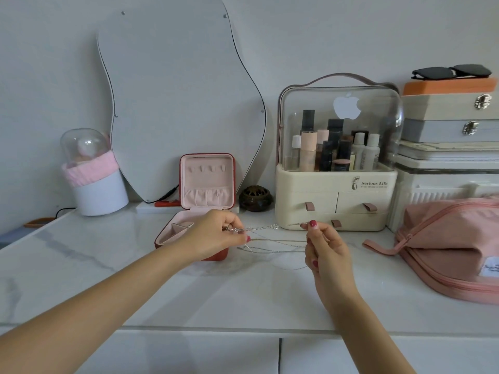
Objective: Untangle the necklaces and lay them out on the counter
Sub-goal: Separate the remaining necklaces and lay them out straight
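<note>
Necklaces (272,240) hung stretched above the counter (189,292), several strands still crossed; left hand (216,233) and right hand (324,247) each pinched an end. None laid out yet; untangling seemingly early.

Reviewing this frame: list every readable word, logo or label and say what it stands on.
"Serious Life": printed on the cream cosmetics organizer, above its drawers.
Smaller line under it: too small to read.
Apple-shaped white logo, no words: on the organizer's clear cover.
White tag on the pink pouch: script too blurred to read.
Bottles inside the organizer: labels unreadable.
</note>
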